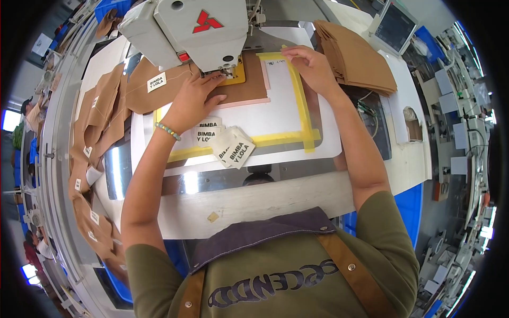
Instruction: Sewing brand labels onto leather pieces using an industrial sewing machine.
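Note:
My left hand (193,100) lies at the brown fabric piece (238,95), fingers stretched toward the yellow clamp plate (238,73) under the head of a white sewing machine (199,29). Its thumb points right over the brown piece. My right hand (313,69) rests near the far right corner of a white sheet (289,100) edged with yellow tape (302,90); its fingers are bent and apart, and I see nothing in them. Just nearer than my left hand lies a loose pile of white printed labels (233,148). The needle area is partly hidden by my left fingers.
A stack of brown fabric pieces (355,58) lies at the far right, beside a control screen (395,26). Brown pieces bearing white labels (98,111) hang along the left side. A blue bin (408,212) stands below the table's right edge.

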